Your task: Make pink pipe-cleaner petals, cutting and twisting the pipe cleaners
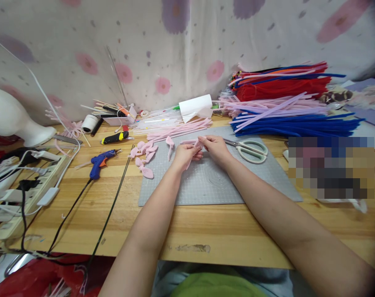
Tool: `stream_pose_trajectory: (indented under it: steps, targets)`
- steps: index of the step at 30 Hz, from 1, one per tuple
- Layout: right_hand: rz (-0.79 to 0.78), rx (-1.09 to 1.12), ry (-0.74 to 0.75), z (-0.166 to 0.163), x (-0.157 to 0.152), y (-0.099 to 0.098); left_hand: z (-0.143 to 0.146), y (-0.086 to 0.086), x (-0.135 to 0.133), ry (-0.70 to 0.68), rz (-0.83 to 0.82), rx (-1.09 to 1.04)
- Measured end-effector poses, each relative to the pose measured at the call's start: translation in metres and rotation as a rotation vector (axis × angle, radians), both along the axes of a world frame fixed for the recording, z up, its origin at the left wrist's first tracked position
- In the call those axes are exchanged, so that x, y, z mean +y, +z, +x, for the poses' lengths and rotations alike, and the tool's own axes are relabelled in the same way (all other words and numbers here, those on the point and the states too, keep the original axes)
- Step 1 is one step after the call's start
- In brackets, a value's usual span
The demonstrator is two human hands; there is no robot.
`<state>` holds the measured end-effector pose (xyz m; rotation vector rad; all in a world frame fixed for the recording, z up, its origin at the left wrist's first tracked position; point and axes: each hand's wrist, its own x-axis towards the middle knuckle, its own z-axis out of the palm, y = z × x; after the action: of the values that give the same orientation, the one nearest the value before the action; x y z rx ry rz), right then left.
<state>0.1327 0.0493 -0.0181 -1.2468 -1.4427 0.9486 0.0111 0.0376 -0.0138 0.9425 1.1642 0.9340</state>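
Note:
Both hands meet above the grey cutting mat (212,192), closed on a pink pipe cleaner (199,144). My left hand (186,155) pinches it from the left, and part of it pokes out past the fingers. My right hand (217,149) grips the upper part with thumb and fingertips. The fingers hide much of its shape. Just left of my hands lies a single bent pink pipe cleaner piece (169,147). Several looped pink pipe cleaner shapes (145,156) are heaped at the mat's left edge. Scissors (251,151) with pale green handles rest right of my right hand.
A blue glue gun (97,164) and a yellow-black utility knife (115,137) lie to the left, near a power strip (29,194) with cables. Bundles of blue (293,123), red (283,88) and pink pipe cleaners (268,105) are stacked back right. A white roll (195,106) stands behind.

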Motion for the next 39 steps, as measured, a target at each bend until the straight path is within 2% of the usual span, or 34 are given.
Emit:
stream_pose_trajectory:
  steps: [5, 10, 19, 25, 32, 34, 39]
  targets:
    - [0.055, -0.157, 0.046, 0.005, 0.005, 0.0, -0.001, -0.001, 0.0, 0.015, 0.0, 0.003]
    - [0.106, -0.294, -0.037, 0.008, 0.004, -0.003, 0.0, -0.004, 0.002, 0.007, -0.004, 0.036]
    - [0.023, -0.335, -0.071, 0.008, 0.004, -0.001, 0.002, -0.006, 0.004, 0.031, 0.006, 0.147]
    - [-0.076, -0.217, 0.138, 0.013, 0.003, 0.001, -0.004, -0.005, 0.001, 0.023, -0.003, 0.023]
    - [0.035, -0.138, -0.073, 0.016, 0.008, -0.001, -0.003, 0.001, -0.003, 0.012, -0.009, 0.064]
    - [-0.028, -0.054, -0.024, 0.015, 0.008, -0.001, -0.003, 0.003, -0.005, 0.014, 0.003, 0.064]
    - [-0.303, 0.21, 0.175, 0.009, 0.001, 0.001, -0.002, 0.006, -0.01, -0.044, 0.031, 0.02]
